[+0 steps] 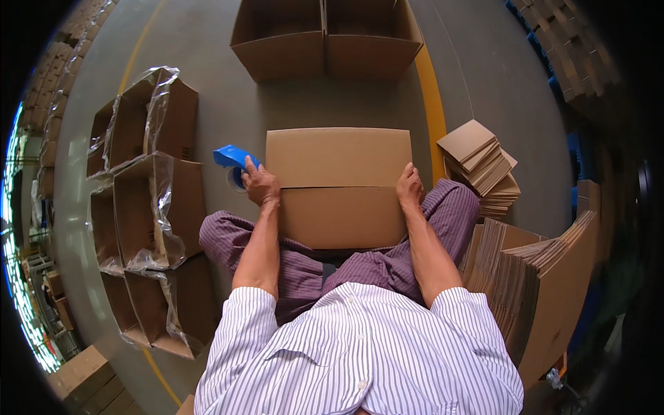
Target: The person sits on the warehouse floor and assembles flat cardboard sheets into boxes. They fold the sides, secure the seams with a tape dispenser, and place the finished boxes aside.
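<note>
A brown cardboard box (pixel 339 216) stands in front of my crossed legs, its two top flaps folded in so they meet at a seam across the middle. My left hand (pixel 261 185) is closed around a blue tape dispenser (pixel 232 155) at the box's left edge. Part of the dispenser's tape roll (pixel 236 180) shows beside my wrist. On the opposite side, my right hand (pixel 410 185) is closed against the box's right edge, its fingertips partly hidden. No tape is visible along the seam.
Two open boxes (pixel 287 55) stand ahead. Several open boxes (pixel 155 207) with clear plastic along their edges line my left. Small cardboard pieces (pixel 477 149) are piled at right, near a large bundle of flat cardboard (pixel 512 277). A yellow floor line (pixel 432 104) runs past the box.
</note>
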Demonstrator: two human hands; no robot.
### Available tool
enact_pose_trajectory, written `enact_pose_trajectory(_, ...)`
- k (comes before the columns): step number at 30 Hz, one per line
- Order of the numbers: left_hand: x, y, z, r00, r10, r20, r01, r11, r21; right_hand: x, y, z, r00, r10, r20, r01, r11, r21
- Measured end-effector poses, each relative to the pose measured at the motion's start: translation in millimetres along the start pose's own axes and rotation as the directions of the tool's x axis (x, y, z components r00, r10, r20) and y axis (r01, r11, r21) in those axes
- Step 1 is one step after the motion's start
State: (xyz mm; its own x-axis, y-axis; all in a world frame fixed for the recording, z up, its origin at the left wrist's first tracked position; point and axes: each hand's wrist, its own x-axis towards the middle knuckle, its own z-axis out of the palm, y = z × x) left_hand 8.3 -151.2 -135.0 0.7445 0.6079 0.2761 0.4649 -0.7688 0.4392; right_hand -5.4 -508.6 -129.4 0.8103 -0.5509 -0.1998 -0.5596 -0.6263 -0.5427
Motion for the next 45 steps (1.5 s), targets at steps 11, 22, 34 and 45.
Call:
enact_pose_trajectory(11, 1, 4, 1, 0.998, 0.048, 0.039, -0.052, 0.992, 0.118, 0, -1, -2, 1.0, 0.022, 0.016, -0.022, 1.0, -0.007)
enact_pose_trajectory(22, 4, 55, -36, 0.869, 0.471, -0.154, -0.479, 0.878, -0.019, 3, 0, 5, 0.992, -0.062, -0.109, 0.08, 0.982, 0.171)
enact_pose_trajectory(34, -83, 82, -58, 0.58, 0.726, 0.37, -0.769, 0.637, -0.044, -16, 8, -13, 0.998, -0.01, -0.062, 0.022, 0.979, 0.202)
enact_pose_trajectory(45, -54, 90, -73, 0.607, 0.594, 0.528, -0.616, 0.771, -0.16, -2, 45, 19, 0.999, -0.04, 0.007, 0.032, 0.888, 0.459)
